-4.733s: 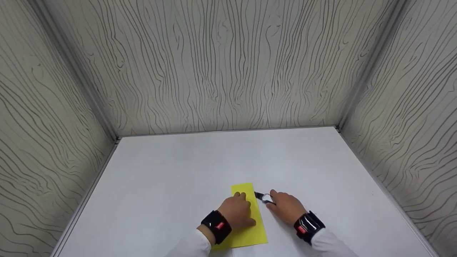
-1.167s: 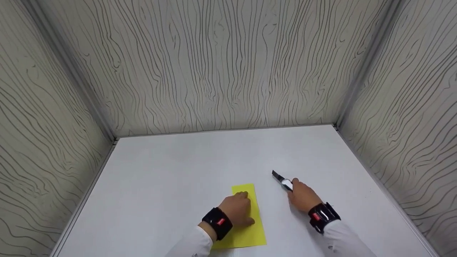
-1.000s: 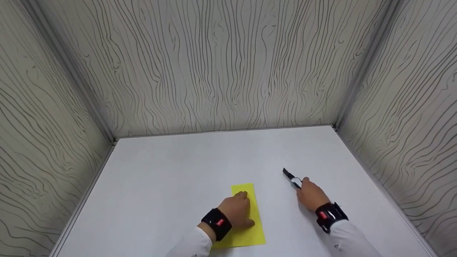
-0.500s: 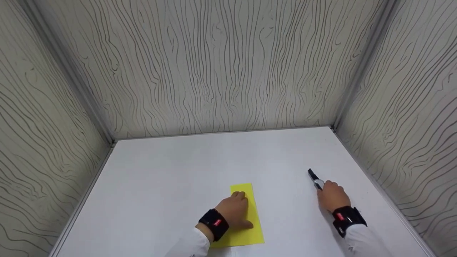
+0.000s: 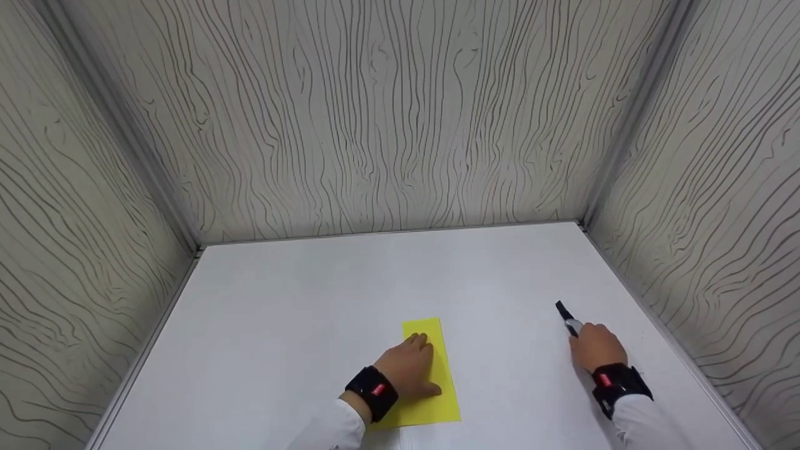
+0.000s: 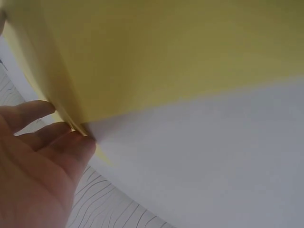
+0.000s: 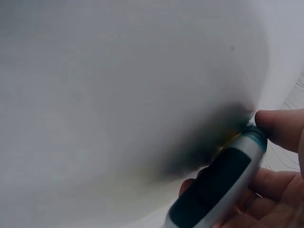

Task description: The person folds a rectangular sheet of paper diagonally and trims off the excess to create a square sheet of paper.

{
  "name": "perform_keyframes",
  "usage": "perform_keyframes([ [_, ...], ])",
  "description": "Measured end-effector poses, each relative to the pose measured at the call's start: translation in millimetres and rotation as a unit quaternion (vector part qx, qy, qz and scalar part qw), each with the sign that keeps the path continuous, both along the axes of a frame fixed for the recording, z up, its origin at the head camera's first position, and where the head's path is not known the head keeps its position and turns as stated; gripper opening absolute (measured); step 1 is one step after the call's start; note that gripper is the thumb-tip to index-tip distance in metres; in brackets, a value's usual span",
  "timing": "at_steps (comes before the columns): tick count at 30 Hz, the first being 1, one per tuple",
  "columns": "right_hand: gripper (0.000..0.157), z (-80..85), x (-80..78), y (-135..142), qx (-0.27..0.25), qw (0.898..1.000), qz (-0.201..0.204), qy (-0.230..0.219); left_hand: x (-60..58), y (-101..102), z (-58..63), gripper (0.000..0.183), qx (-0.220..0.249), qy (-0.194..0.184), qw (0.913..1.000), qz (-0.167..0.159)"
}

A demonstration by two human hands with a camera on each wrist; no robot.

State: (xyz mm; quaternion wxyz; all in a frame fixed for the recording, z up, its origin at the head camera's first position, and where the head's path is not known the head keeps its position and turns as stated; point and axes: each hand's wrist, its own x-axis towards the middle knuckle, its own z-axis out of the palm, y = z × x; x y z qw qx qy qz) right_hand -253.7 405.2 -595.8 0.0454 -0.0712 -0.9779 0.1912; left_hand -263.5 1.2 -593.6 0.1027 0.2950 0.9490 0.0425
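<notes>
A yellow sheet of paper (image 5: 440, 409) lies lengthwise on the white table, near its front edge. My left hand (image 5: 406, 370) rests on it with the thumb spread to the right. In the left wrist view, the fingertips (image 6: 85, 145) press at a raised, folded-looking edge of the yellow paper (image 6: 166, 52). Well to the right of the paper, my right hand (image 5: 599, 347) grips a utility knife (image 5: 565, 315), its dark blade end pointing away. The right wrist view shows the knife's grey and dark green handle (image 7: 223, 180) between thumb and fingers, close over the table.
The white table (image 5: 312, 287) is bounded by patterned wall panels at the back (image 5: 387, 125), left (image 5: 75, 250) and right (image 5: 719, 206). Metal-coloured strips run along the corners. Each wrist wears a black band (image 5: 373, 394) with a red tag.
My right hand has carried the utility knife from the paper's right edge far to the right, slowing in the last half second. My left hand has stayed on the paper, which hardly moved.
</notes>
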Motion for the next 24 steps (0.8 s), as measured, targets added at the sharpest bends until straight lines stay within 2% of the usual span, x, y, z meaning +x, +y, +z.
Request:
perform_keyframes([
  [8, 0.03, -2.0, -1.4, -0.6, 0.003, 1.0, -0.012, -0.005, 2.7, -12.3, 4.0, 0.085, 0.006, 0.008, 0.9998, -0.015],
  [13, 0.045, 2.3, -1.4, -22.3, 0.038, 0.999, -0.009, 0.038, 4.3, -25.8, 7.4, 0.086, 0.01, 0.001, 0.9999, -0.006],
  [18, 0.059, 10.8, -5.8, -58.8, 0.067, 0.993, 0.031, 0.089, 4.5, -38.1, 9.6, 0.075, 0.023, -0.003, 0.9997, -0.009],
  [24, 0.065, 15.0, -6.6, -108.9, 0.068, 0.988, 0.094, 0.099, 6.7, -49.2, 14.3, 0.047, 0.046, 0.03, 0.9977, -0.039],
])
